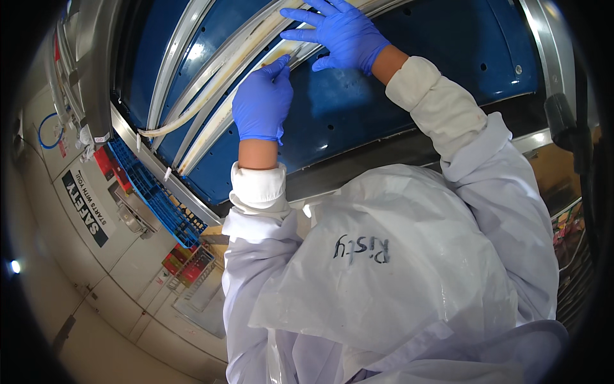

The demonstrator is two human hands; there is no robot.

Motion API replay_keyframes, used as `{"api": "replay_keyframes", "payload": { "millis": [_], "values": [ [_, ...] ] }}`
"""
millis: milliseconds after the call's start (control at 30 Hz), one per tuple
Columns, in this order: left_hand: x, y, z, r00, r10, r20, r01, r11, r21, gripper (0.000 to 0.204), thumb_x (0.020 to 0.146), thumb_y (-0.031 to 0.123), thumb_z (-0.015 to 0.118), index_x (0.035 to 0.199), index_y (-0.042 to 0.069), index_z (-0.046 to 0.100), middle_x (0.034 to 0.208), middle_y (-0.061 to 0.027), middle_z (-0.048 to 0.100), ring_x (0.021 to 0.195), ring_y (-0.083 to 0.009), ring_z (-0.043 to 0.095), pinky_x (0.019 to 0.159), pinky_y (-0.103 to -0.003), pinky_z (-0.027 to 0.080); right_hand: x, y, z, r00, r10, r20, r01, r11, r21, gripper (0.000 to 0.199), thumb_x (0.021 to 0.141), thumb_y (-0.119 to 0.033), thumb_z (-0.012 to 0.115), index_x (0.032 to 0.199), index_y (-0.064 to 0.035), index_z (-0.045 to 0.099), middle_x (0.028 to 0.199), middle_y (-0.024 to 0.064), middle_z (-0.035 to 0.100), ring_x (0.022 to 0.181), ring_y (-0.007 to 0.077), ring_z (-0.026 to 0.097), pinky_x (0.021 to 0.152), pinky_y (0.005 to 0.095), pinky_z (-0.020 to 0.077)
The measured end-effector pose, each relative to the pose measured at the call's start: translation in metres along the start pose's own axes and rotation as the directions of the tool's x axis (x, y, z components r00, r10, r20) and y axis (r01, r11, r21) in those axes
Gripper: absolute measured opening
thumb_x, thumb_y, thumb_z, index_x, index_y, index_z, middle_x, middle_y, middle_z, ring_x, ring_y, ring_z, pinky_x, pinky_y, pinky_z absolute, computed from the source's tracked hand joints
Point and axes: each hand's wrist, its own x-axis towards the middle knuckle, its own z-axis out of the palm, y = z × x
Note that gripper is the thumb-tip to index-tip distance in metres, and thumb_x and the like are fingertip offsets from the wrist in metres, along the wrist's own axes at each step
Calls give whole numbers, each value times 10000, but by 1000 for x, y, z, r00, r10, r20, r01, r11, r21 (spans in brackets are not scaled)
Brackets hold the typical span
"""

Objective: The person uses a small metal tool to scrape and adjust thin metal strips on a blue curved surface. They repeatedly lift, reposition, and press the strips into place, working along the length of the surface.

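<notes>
Long metal rails run across a dark blue panel (348,99), with pale strips along them that show yellow-brown stains. My left hand (262,105), in a blue glove, is at the lower stained rail (208,142). Its fingers are closed together at the rail's edge, and whatever they pinch is hidden. Farther up and to the right, my right hand (342,38), also gloved in blue, spreads its fingers over the rails and holds nothing. One cream strip (185,118) curves off at its left end, beside the panel's frame.
A blue plastic crate (150,192) and red containers (185,262) are at the left. Beyond them is a pale wall with a sign (86,208). A metal frame post (550,48) with a dark fitting (559,121) borders the right side. My white apron (396,294) fills the lower middle.
</notes>
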Motion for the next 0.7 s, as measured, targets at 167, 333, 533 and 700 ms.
{"api": "replay_keyframes", "payload": {
  "millis": [167,333,533,700],
  "values": [
    [5,-3,2,998,63,2,-62,998,-20,301,913,375,586,1159,252,709,1013,-161,697,933,-350,668,836,-406,523,0,2,-6,1000,3,7,-3,1000,9,754,716,-554,711,1376,-232,541,1498,72,407,1425,362,271,1181,495,178],
    [2,2,3,997,73,-25,-73,997,-36,300,914,375,588,1153,244,713,959,-175,699,918,-356,669,832,-415,522,1,4,-14,998,14,58,-17,999,51,775,701,-552,724,1375,-212,543,1495,71,409,1430,358,264,1184,489,179],
    [8,-4,7,997,75,-18,-77,995,-71,305,916,382,578,1160,254,709,975,-163,702,915,-345,673,830,-416,520,-1,4,-10,1000,7,27,-10,994,110,779,684,-528,740,1364,-196,552,1483,78,422,1431,351,270,1185,485,185],
    [15,11,5,999,44,15,-44,998,34,317,920,393,568,1179,267,697,1009,-139,704,924,-331,674,837,-400,521,0,3,-8,998,-18,-60,22,996,84,775,678,-498,746,1360,-184,553,1470,88,437,1421,359,288,1182,492,191]
  ]
}}
